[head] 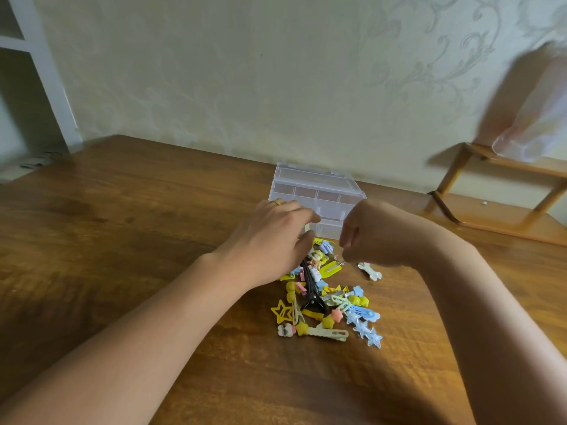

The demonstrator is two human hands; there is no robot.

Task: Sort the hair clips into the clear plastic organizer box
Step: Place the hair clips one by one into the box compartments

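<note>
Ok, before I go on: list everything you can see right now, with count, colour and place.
organizer box: one, clear plastic, on the table near the wall, beyond the hands.
hair clips: one mixed pile, too tangled to count, mostly yellow and blue with one black, in front of the box.
white clip: one, lying apart, right of the pile.
table: one, brown wood.
wooden rack: one, light brown, far right.
left hand: over the pile's far end, ring on a finger.
right hand: pinching a small clip.
</note>
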